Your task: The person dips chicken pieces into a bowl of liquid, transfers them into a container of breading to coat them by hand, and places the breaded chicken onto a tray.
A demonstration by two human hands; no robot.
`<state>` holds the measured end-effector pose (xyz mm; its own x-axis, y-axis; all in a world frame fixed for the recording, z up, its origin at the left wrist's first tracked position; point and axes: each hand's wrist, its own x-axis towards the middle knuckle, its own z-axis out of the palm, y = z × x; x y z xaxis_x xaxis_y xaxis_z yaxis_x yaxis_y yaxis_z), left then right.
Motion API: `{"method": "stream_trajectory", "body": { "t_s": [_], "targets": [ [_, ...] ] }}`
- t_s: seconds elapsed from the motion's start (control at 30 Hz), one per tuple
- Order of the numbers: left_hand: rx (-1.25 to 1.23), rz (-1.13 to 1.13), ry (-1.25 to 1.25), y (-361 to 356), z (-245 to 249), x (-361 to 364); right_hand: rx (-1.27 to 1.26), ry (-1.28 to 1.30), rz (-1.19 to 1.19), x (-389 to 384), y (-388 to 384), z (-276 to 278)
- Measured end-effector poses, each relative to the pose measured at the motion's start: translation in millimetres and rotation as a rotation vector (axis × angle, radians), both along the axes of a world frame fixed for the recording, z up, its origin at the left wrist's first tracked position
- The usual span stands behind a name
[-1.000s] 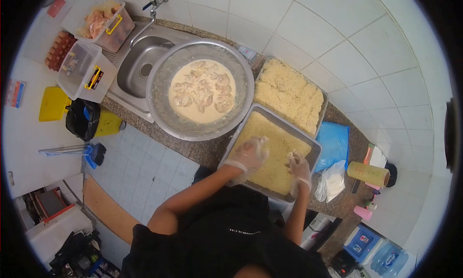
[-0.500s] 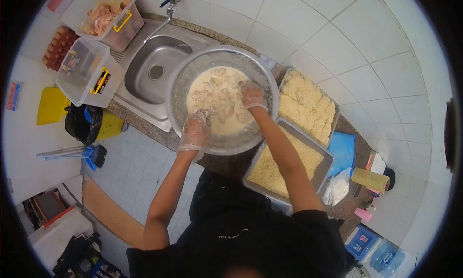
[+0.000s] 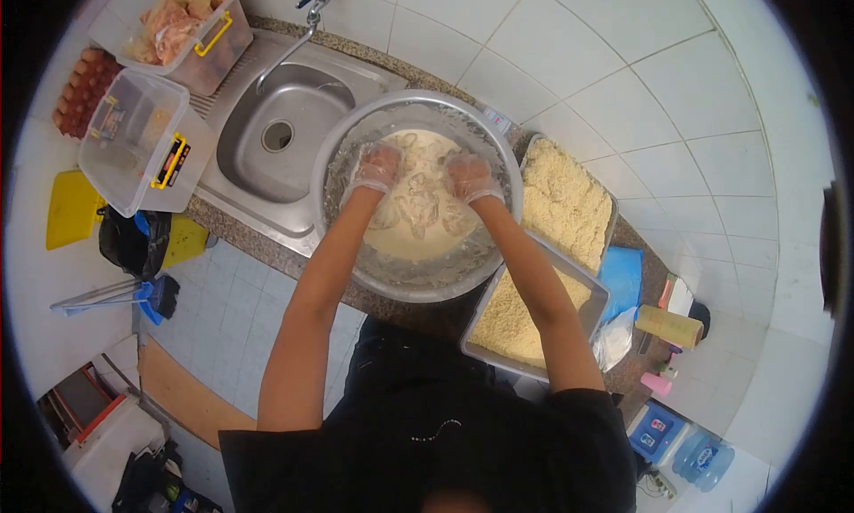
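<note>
A large metal bowl (image 3: 418, 291) holds pale, creamy batter (image 3: 391, 240) with several coated pieces of meat (image 3: 420, 212) in it, which look like chicken. My left hand (image 3: 381, 166), in a clear plastic glove, reaches into the left side of the batter. On the right side, my right hand (image 3: 470, 175), gloved likewise, is down in the mixture near the bowl's inner wall. The fingers of both hands are mostly hidden by the batter and the backs of the hands, so whether they grip a piece does not show.
Left of the bowl is a steel sink (image 3: 267, 171) with a tap (image 3: 313, 15). Beyond stand a tub of raw meat (image 3: 182, 33), a clear plastic box (image 3: 147, 140) and an egg tray (image 3: 84, 91). Two trays of crumbs (image 3: 565, 206) (image 3: 525, 322) sit at the right.
My left hand has moved from the bowl's near-left rim up and inward into the batter. My right hand stays at the right side. The whole view has shifted slightly.
</note>
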<state>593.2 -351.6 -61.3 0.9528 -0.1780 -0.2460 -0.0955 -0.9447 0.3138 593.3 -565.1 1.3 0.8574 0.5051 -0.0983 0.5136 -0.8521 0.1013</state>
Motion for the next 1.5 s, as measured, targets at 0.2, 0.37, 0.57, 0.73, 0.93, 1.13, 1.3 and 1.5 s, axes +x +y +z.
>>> {"method": "stream_trajectory", "body": {
  "t_s": [0.2, 0.37, 0.57, 0.73, 0.93, 1.13, 1.3, 1.5],
  "targets": [
    [-0.026, 0.036, 0.145, 12.2, 23.0, -3.8, -0.02, -0.003, 0.005, 12.9, -4.4, -23.4],
    [-0.103, 0.097, 0.11, 17.9, 60.7, -13.8, 0.121, -0.014, -0.233, 22.1, -9.1, -17.3],
    [-0.248, 0.185, -0.203, 31.4, 82.9, -30.5, -0.033, -0.193, -0.027, 3.4, -8.6, -33.6],
    [-0.372, 0.247, -0.269, 41.0, 116.4, -40.6, 0.037, 0.126, -0.103, 20.6, -11.9, -9.2],
    [-0.51, 0.259, -0.276, 44.6, 116.6, -48.1, 0.141, 0.302, -0.167, 21.4, 1.9, 24.8],
    [-0.443, 0.226, -0.347, 42.0, 103.8, -58.5, 0.124, 0.333, -0.002, 10.0, 13.7, -8.6],
    [-0.493, 0.282, -0.29, 38.9, 124.8, -69.7, -0.109, 0.487, -0.108, 25.5, 27.9, 2.2],
    [-0.483, 0.261, -0.387, 45.7, 105.1, -79.0, 0.052, 0.236, 0.024, 3.8, 2.9, 3.0]
  ]
}}
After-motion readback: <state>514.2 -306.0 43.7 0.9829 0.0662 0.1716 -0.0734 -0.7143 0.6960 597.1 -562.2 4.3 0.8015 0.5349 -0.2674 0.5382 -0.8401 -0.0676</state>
